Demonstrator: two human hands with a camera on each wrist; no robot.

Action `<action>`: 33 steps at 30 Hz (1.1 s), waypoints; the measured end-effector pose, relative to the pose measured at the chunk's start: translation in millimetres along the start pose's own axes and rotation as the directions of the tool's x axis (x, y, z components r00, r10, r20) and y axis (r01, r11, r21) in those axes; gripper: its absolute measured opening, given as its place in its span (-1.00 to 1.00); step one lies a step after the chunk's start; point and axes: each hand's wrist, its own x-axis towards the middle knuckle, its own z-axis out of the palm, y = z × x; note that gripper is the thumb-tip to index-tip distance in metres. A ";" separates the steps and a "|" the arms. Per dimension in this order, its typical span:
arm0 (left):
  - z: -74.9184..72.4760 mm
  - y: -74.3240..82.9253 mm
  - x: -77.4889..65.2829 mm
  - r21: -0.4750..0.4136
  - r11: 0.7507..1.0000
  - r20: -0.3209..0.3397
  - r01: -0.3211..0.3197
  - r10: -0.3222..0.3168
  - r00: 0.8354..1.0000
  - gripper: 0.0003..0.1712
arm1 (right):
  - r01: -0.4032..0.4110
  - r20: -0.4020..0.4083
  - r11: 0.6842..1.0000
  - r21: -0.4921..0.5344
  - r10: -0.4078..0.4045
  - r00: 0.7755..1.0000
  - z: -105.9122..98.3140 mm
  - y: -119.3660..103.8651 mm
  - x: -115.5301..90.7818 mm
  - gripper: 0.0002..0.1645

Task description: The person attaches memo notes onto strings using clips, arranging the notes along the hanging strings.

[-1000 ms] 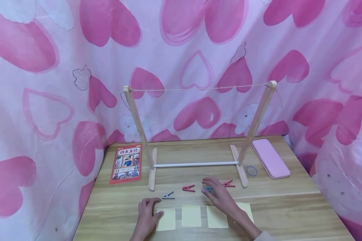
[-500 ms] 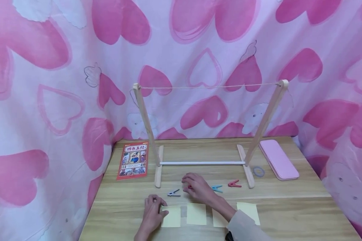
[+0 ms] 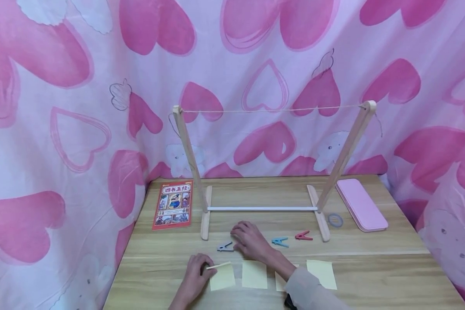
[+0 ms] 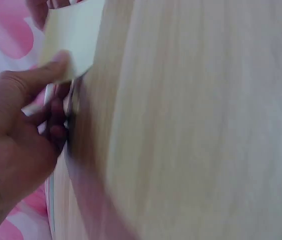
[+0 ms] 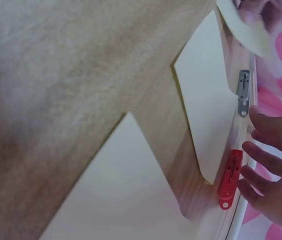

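My left hand (image 3: 193, 275) pinches the top left corner of the leftmost pale yellow sticky note (image 3: 222, 279) between thumb and fingers. The upper edge of that note curls up off the table, and its bend shows in the left wrist view. My right hand (image 3: 252, 242) is over the row of clothespins, fingers loosely spread and holding nothing. In the right wrist view its fingertips are beside a red clothespin (image 5: 230, 180) and near a grey clothespin (image 5: 243, 94). The hand hides this red clothespin in the head view.
A blue clothespin (image 3: 280, 242) and another red clothespin (image 3: 304, 235) lie to the right. More sticky notes (image 3: 254, 274) line the front. Behind stands a wooden frame (image 3: 205, 224) with a string (image 3: 232, 111) across its top. A booklet (image 3: 173, 205), tape ring (image 3: 335, 220) and pink case (image 3: 361, 205) flank it.
My right hand has moved left from the blue clothespin to the left red one, then slightly toward the grey one. My left hand has raised the upper edge of the leftmost note.
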 end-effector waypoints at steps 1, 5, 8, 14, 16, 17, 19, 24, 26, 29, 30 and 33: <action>-0.2 -3.8 -0.3 -0.037 0.999 -0.001 0.000 0.000 1.000 -0.83 | 0.004 0.008 1.000 -0.007 -0.004 1.000 0.8 0.1 0.8 -0.52; 5.1 -20.8 -5.3 -0.152 0.986 -0.113 -0.064 0.047 0.992 -0.86 | 0.017 0.042 0.999 -0.027 -0.016 0.999 3.5 0.2 1.7 -0.48; 8.8 -23.3 -12.4 -0.180 0.971 -0.263 -0.156 0.105 0.959 -0.92 | 0.029 0.049 0.999 -0.032 -0.028 0.998 4.6 -0.2 1.0 -0.53; 4.4 -1.2 -20.4 -0.309 0.945 -0.396 -0.106 -0.026 0.918 -0.85 | 0.054 0.053 0.997 -0.060 -0.051 0.997 5.0 -6.1 2.0 -0.51; 2.9 3.9 -20.3 -0.361 0.932 -0.395 -0.040 -0.113 0.912 -0.79 | 0.051 0.067 0.994 -0.097 -0.044 0.997 6.8 -8.4 1.9 -0.43; 2.8 5.6 -20.1 -0.387 0.922 -0.393 -0.010 -0.156 0.906 -0.76 | 0.047 0.072 0.993 -0.111 -0.039 0.997 8.1 -9.2 1.4 -0.41; 3.7 7.7 -19.4 -0.436 0.899 -0.400 0.027 -0.221 0.889 -0.72 | 0.042 0.067 0.990 -0.135 -0.033 0.997 11.0 -10.3 0.0 -0.41; 9.4 9.0 -18.2 -0.535 0.844 -0.451 -0.032 -0.253 0.856 -0.82 | 0.059 0.004 0.987 -0.148 -0.059 0.998 17.5 -9.5 -3.4 -0.55; 11.4 8.7 -17.6 -0.559 0.827 -0.465 -0.056 -0.257 0.847 -0.86 | 0.069 -0.018 0.986 -0.150 -0.072 0.997 19.3 -8.8 -3.9 -0.59; 12.8 9.0 -16.4 -0.570 0.820 -0.474 -0.041 -0.288 0.832 -0.88 | 0.070 -0.036 0.989 -0.131 -0.075 0.997 20.8 -8.3 -4.0 -0.63; 12.8 9.5 -15.9 -0.569 0.822 -0.471 -0.022 -0.304 0.828 -0.87 | 0.065 -0.039 0.991 -0.117 -0.070 0.997 20.8 -8.3 -3.9 -0.64; 12.3 12.7 -15.0 -0.541 0.840 -0.467 0.045 -0.345 0.814 -0.84 | 0.054 -0.053 0.996 -0.070 -0.058 0.997 19.6 -9.6 -3.4 -0.65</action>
